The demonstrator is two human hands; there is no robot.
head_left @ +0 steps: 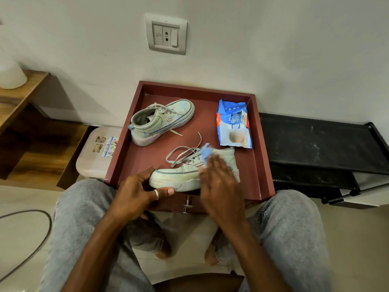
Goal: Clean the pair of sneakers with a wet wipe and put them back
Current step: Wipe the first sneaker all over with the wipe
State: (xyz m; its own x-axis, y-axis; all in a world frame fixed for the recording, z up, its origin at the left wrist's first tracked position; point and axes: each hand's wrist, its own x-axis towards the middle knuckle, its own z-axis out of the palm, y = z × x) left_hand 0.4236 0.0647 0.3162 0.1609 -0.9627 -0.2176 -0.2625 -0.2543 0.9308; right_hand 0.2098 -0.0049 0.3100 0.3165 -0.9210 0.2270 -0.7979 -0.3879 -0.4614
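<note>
Two pale green sneakers lie in a dark red tray [264, 148]. The near sneaker [179, 175] stands at the tray's front, toe to the left, laces loose. My left hand [139, 192] grips its toe, thumb along the sole. My right hand [219, 182] lies flat with straight fingers on the sneaker's side and presses a blue wet wipe [205, 153] against it; most of the wipe is hidden under the fingers. The far sneaker [162, 122] stands at the tray's back left, untouched. A blue and white wet wipe pack [233, 123] lies open at the back right.
The tray rests on a drawer-like stand with a metal handle [187, 204] between my knees. A black rack [322, 144] stands to the right, a pale plastic box [94, 152] and a wooden shelf [19, 98] to the left. A cable [40, 241] lies on the floor.
</note>
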